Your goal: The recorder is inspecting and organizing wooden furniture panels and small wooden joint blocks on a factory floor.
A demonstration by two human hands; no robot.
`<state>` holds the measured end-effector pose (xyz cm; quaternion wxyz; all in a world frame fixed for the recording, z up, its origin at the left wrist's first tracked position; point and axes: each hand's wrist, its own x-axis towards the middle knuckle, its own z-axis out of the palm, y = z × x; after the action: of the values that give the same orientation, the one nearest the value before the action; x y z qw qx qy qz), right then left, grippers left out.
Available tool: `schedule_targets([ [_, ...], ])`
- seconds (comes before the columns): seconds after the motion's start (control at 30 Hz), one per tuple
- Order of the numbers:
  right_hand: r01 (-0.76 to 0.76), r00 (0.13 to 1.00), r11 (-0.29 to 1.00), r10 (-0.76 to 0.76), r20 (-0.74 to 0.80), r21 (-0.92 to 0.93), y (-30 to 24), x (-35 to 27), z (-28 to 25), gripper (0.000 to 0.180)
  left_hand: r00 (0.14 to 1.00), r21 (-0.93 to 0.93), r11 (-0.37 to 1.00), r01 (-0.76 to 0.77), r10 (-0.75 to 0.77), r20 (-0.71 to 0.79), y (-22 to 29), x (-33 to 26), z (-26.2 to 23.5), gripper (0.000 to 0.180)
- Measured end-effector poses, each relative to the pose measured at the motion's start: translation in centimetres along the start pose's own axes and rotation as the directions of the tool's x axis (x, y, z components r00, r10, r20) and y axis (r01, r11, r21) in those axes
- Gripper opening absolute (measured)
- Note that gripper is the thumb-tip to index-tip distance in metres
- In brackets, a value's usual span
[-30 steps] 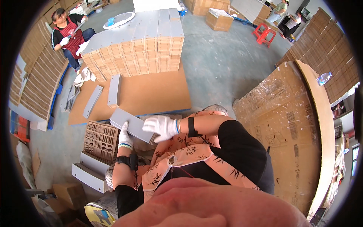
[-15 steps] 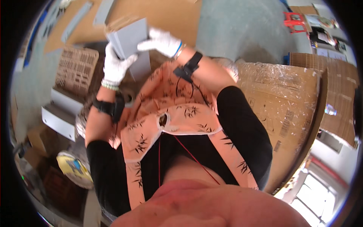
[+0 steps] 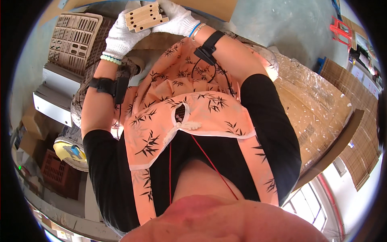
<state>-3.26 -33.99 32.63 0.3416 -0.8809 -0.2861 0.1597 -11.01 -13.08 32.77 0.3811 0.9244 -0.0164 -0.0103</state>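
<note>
Between my two white-gloved hands is a stack of several narrow boards (image 3: 144, 17), turned so their bare, wood-coloured ends show, with dark drilled holes in them. The ends are not quite flush with one another. My left hand (image 3: 122, 37) is closed on the left side and underside of the stack. From the right side, my right hand (image 3: 177, 19) grips it, its fingertips partly hidden behind the boards. Both hands are held out ahead of the peach apron with dark leaf prints (image 3: 189, 109).
A brown plastic crate (image 3: 74, 38) stands to the left, with grey-white panels (image 3: 54, 107) below it. Lower left are a round yellow-topped object (image 3: 69, 151) and a reddish crate (image 3: 60, 167). A large cardboard surface (image 3: 314, 101) lies at right; a red stool (image 3: 340, 32) stands far right.
The boards have been turned, so their drilled ends show now instead of a grey face. Both hands stay on them and have moved farther up in the view. The surroundings have shifted with the head.
</note>
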Motion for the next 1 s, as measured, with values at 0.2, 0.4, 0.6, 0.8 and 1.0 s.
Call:
schedule_targets([
  [0.2,-0.042,0.998,0.998,0.04,0.052,0.04,2.6,0.4,4.4,0.074,0.978,0.174,0.972,0.158,-0.178,0.105,-2.0,0.0,1.4,0.077],
  [0.4,0.039,0.997,0.992,-0.031,0.073,-0.123,0.8,1.1,5.0,0.073,0.96,0.267,0.953,0.147,-0.202,0.193,-3.1,0.4,1.5,0.073],
  [0.6,0.049,0.998,0.984,-0.041,0.048,-0.169,0.0,1.3,3.4,0.071,0.975,0.239,0.968,0.071,-0.119,0.19,-1.7,1.1,-0.1,0.076],
  [0.8,0.12,0.986,0.905,-0.062,0.152,-0.408,0.7,1.4,4.6,0.068,0.926,0.335,0.936,0.109,-0.219,0.309,-1.5,0.9,1.1,0.075],
  [1.0,0.011,0.99,0.933,0.04,0.135,-0.359,-0.8,1.4,2.7,0.054,0.948,0.286,0.957,0.051,-0.136,0.288,-1.2,1.8,1.2,0.075],
])
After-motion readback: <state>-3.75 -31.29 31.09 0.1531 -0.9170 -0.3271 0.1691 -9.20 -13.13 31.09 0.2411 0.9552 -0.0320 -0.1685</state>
